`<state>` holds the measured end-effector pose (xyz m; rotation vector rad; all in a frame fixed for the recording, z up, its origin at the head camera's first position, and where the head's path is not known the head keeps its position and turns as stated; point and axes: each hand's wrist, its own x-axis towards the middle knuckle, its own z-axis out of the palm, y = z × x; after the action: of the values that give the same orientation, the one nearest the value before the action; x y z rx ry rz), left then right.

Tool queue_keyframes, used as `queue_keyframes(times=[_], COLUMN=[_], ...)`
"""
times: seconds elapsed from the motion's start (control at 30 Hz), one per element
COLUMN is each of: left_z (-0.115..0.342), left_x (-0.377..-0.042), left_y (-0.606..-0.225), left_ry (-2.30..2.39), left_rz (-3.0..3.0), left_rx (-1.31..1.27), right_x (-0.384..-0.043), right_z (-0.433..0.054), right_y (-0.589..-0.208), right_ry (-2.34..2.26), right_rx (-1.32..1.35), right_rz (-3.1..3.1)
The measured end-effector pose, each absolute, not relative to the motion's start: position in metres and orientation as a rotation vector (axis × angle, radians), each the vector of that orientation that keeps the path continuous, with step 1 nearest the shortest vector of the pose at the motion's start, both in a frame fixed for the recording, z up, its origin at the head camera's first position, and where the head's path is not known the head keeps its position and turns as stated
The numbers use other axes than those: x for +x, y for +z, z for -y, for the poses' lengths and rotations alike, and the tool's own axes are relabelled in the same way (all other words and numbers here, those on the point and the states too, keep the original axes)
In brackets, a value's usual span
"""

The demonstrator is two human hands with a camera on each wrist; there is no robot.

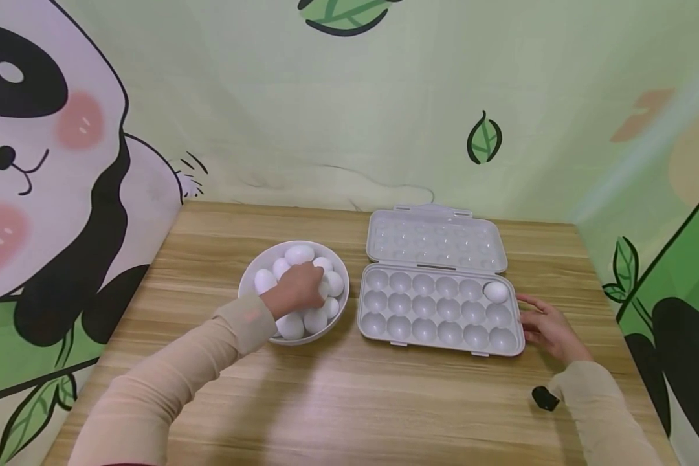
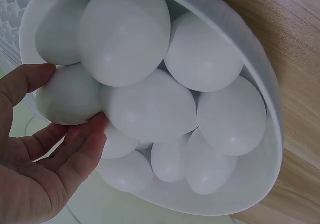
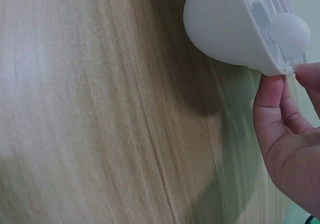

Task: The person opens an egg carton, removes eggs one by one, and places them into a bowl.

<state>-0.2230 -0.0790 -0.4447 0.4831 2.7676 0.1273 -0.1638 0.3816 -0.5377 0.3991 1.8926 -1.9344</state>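
A white bowl (image 2: 276,134) heaped with white eggs (image 2: 152,104) stands left of centre on the table. My left hand (image 1: 295,288) reaches into it; the left wrist view shows thumb and fingers curled round one egg (image 2: 70,96) at the bowl's side, touching other eggs. To the right lies an open light-grey egg carton (image 1: 424,285), its lid (image 1: 437,239) folded back toward the wall. One egg (image 1: 496,292) sits in its back right cup. At the carton's right end, my right hand (image 1: 553,330) pinches the rim between thumb and fingers.
The wooden table (image 1: 338,408) backs onto a wall covering printed with pandas and leaves. A small black object (image 1: 545,398) shows beside the right sleeve. A narrow strip of table separates bowl and carton.
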Motion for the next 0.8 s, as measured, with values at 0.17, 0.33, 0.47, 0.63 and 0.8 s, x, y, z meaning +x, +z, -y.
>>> queue_keyframes(times=[0.17,0.33,0.47,0.63,0.8], left_z=[0.0798,0.0796,0.0791,0.0785,0.0798], left_x=[-0.2223,-0.2224,-0.2222,-0.2215,-0.2217], left_y=[-0.4484,-0.4504,-0.4494,-0.4481,-0.4496], left_ry=[0.135,0.122,0.098,0.081,0.093], left_rz=[-2.778,-2.781,-2.784,-2.779,-2.779], left_rx=[0.478,0.459,0.433,0.402,0.398], right_x=[-0.1631,-0.1626,-0.1627,-0.1637,-0.1643], right_z=[-0.3810,-0.3797,-0.3793,-0.3800,-0.3803], right_y=[-0.5365,-0.5344,-0.5337,-0.5339,-0.5341], right_ry=[-1.934,-1.953,-1.946,-1.864,-1.869], right_rx=[0.404,0.402,0.404,0.422,0.427], right_rz=[-1.894,-1.877,-1.879,-1.945,-1.934])
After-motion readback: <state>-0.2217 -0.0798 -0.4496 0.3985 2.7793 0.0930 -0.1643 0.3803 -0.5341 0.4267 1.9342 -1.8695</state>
